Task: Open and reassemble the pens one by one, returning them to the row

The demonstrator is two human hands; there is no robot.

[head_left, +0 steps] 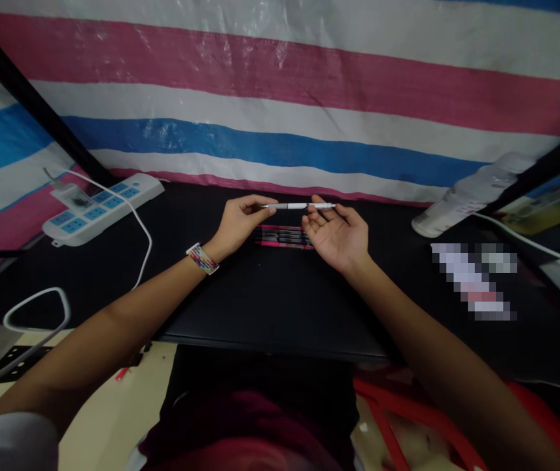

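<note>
A slim white pen (296,206) lies level between my two hands, above the black tabletop. My left hand (239,221) pinches its left end between thumb and fingers. Palm up, my right hand (339,237) holds the other end, the thumb at the tip and a finger behind the barrel. Below the white pen, several dark pens with pink parts (282,237) lie side by side on the table. My fingers cover the ends of that row. A multicoloured woven band (203,258) is on my left wrist.
A white power strip (106,208) with a plugged-in charger (71,196) and white cable stands at the left. To the right are a tilted plastic bottle (471,196) and a blurred-out patch. Striped sheeting (280,98) hangs behind the black table (270,301).
</note>
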